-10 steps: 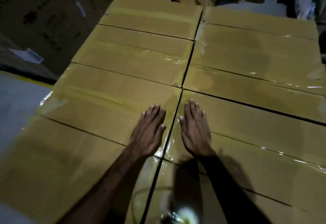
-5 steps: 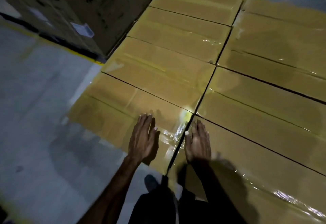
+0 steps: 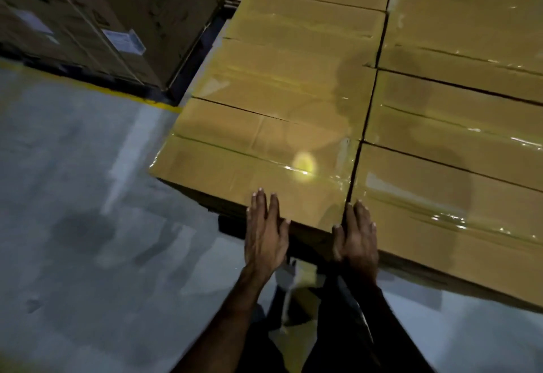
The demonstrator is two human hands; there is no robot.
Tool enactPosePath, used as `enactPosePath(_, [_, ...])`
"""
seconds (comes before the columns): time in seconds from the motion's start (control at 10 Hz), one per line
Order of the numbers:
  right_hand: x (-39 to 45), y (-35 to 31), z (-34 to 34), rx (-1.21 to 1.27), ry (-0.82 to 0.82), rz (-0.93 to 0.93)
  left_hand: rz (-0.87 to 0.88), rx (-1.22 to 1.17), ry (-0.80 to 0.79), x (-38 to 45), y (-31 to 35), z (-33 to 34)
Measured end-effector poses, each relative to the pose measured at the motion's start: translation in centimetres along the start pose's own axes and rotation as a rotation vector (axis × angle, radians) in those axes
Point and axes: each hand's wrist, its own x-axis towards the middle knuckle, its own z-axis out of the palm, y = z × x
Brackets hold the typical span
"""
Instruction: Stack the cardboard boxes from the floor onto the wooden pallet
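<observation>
Since the earlier frames both hands have drawn back from the middle of the box tops to the near edge of the stack, and the view has swung to take in more floor. From left to right: grey floor (image 3: 88, 196) with a yellow line (image 3: 117, 90); behind it, a separate stack of large printed cartons (image 3: 102, 19). The left hand (image 3: 264, 234) lies flat on the near edge of the near-left box (image 3: 249, 161), fingers (image 3: 260, 202) straight and close together, holding nothing. Just beside it, the right hand (image 3: 357, 237) rests flat on the near corner of the near-right box (image 3: 440, 211), next to the seam between the two boxes, fingers straight and together, likewise holding nothing. The cardboard boxes form a level, taped top layer in two columns; the wooden pallet beneath is hidden. The retreat of the hands suggests that the top layer has been pressed square and the person is stepping away, probably to fetch another box; no loose box on the floor is visible here.
</observation>
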Motion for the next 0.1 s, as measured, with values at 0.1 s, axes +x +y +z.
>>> enactPosePath(0.1, [-3.39, -3.45, 0.54, 0.049, -0.064, 0.101, 0.046, -0.086, -0.016, -2.35, -2.4, -2.35])
